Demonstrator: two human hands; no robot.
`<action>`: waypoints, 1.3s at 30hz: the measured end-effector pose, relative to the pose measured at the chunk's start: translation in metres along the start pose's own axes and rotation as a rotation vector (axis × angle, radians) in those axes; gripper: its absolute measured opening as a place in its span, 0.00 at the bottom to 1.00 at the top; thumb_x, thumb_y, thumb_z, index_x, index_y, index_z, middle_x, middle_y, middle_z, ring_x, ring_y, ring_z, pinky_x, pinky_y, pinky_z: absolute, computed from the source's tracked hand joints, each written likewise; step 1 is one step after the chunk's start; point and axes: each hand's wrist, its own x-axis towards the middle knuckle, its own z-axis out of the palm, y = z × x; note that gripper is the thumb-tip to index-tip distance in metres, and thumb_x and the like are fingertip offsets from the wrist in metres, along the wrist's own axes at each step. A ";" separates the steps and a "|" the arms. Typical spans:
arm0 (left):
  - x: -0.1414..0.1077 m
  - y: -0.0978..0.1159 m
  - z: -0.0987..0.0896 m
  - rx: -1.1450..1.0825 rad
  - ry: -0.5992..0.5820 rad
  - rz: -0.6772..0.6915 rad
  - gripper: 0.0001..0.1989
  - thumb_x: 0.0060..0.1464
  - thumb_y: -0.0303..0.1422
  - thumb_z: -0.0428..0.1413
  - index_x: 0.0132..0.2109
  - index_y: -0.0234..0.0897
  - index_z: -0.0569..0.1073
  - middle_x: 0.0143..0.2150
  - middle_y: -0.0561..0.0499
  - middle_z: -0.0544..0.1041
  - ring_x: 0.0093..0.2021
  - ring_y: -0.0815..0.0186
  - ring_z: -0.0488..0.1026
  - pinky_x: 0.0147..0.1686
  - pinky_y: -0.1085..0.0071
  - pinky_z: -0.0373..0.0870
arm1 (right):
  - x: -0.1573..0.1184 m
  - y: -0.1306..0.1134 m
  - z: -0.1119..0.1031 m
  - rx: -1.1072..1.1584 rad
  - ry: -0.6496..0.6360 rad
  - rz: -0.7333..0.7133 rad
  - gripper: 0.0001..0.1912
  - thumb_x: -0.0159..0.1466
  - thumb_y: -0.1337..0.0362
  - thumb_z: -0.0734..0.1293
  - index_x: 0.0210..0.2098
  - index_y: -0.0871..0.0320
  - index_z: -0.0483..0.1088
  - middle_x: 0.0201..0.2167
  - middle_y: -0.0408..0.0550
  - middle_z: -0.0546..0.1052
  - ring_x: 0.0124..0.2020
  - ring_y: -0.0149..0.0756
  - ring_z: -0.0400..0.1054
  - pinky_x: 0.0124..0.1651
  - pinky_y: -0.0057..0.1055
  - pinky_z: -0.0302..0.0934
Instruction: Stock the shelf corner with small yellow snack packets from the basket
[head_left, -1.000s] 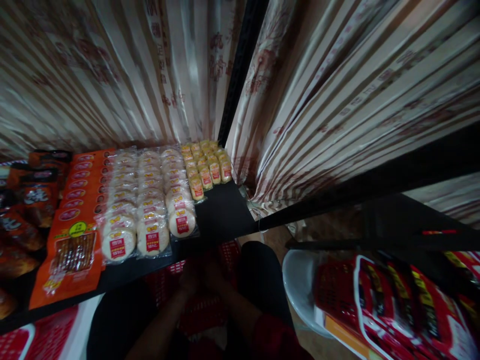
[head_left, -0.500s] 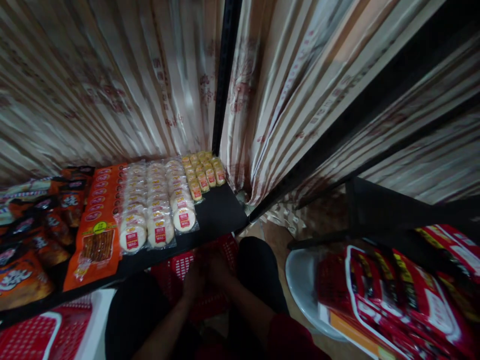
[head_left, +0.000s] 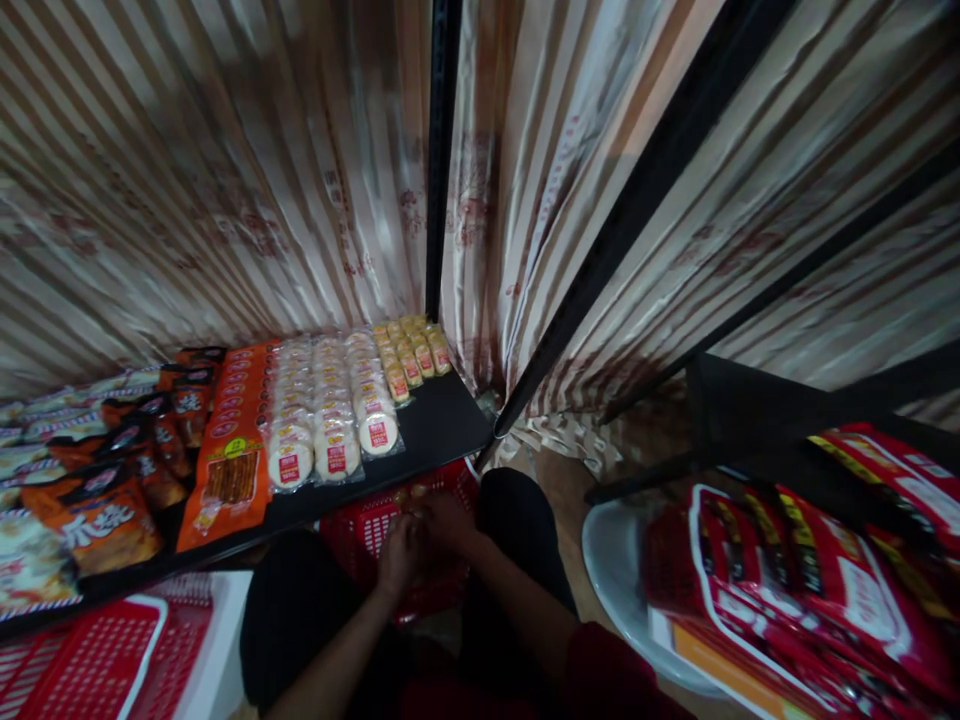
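Note:
Both my hands are low over a red plastic basket [head_left: 369,528] between my knees, close together in dim light. My left hand [head_left: 402,548] is closed, its fingers curled inward beside my right hand. My right hand [head_left: 447,522] is also closed, fingers bent toward the left. Something small and brownish shows at their fingertips, too dark to name. On the black shelf [head_left: 442,420] just above stand rows of round white wrapped cakes [head_left: 337,450] and small yellow wrapped cakes [head_left: 412,360].
Orange snack packets [head_left: 112,525] and a long orange bag [head_left: 232,450] lie on the shelf's left part. More red baskets [head_left: 97,650] stand lower left. At right, a basket of red packets [head_left: 825,580] rests on a grey stool [head_left: 615,570]. Striped curtains [head_left: 300,200] hang behind metal posts.
The view has shifted slightly, so the shelf goods appear further right and more packets show at left. My hands stay together over the basket and are seen more clearly.

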 end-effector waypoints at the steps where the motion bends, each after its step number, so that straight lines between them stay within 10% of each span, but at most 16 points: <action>1: -0.002 0.003 -0.003 -0.009 0.015 0.000 0.12 0.55 0.26 0.43 0.37 0.36 0.71 0.39 0.45 0.74 0.42 0.64 0.71 0.44 0.67 0.68 | -0.001 0.001 -0.003 0.012 -0.011 -0.012 0.13 0.57 0.70 0.60 0.32 0.59 0.76 0.35 0.53 0.79 0.37 0.38 0.72 0.40 0.28 0.59; 19: -0.012 0.054 -0.041 -0.433 0.254 0.167 0.09 0.54 0.36 0.46 0.36 0.39 0.69 0.36 0.49 0.72 0.40 0.63 0.70 0.44 0.65 0.66 | -0.018 -0.001 -0.063 0.218 0.237 -0.246 0.15 0.59 0.72 0.58 0.36 0.58 0.75 0.38 0.49 0.78 0.42 0.33 0.70 0.50 0.29 0.60; 35: 0.025 0.072 -0.075 -0.643 0.190 0.014 0.13 0.45 0.39 0.54 0.38 0.36 0.70 0.30 0.51 0.74 0.30 0.67 0.71 0.33 0.71 0.67 | -0.032 0.006 -0.077 0.386 0.137 -0.220 0.20 0.53 0.70 0.68 0.45 0.55 0.69 0.33 0.43 0.71 0.29 0.28 0.68 0.37 0.26 0.64; 39: 0.032 0.074 -0.078 -0.602 0.148 -0.007 0.14 0.44 0.41 0.55 0.37 0.36 0.70 0.28 0.52 0.74 0.29 0.67 0.71 0.32 0.71 0.66 | -0.033 0.005 -0.079 0.292 0.223 -0.285 0.14 0.52 0.69 0.70 0.39 0.57 0.70 0.45 0.50 0.69 0.42 0.34 0.68 0.47 0.32 0.62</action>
